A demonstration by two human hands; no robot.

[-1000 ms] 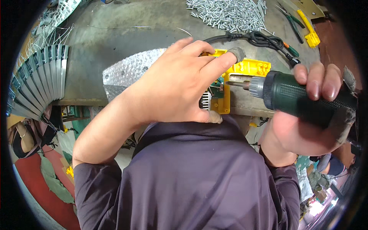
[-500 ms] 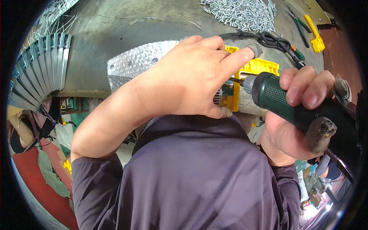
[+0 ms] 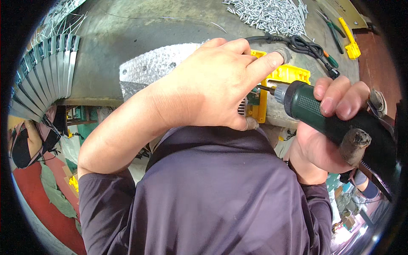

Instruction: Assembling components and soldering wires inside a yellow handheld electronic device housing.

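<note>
Head view only. Right hand (image 3: 318, 146) wrapped round the driver (image 3: 304, 101), fingers on the far side, thumb on the near side; I read that grip as closed.

Left hand (image 3: 221, 85) spread over the housing (image 3: 260, 112), thumb at the near end, forefinger stretched to the far right. Its undersides are hidden, so I cannot tell whether this grip pinches or merely steadies.

Housing lies by the near edge of the tabletop (image 3: 110, 46), mostly under the left palm, right wall showing, some green board (image 3: 254, 99) inside. Seems to run near to far.

Relation that counts, in my judgement: bit (image 3: 266, 88) to housing. Driver's long axis slants from near right to far left, across the housing's length; the bit points left over the right wall, between left forefinger and thumb. Whether the tip touches, I cannot make out. Left hand is nearer the housing, right hand well to the right. Forefinger is close to the bit; I would mind that.

Cord (image 3: 306, 44) lies beyond, far right.
</note>
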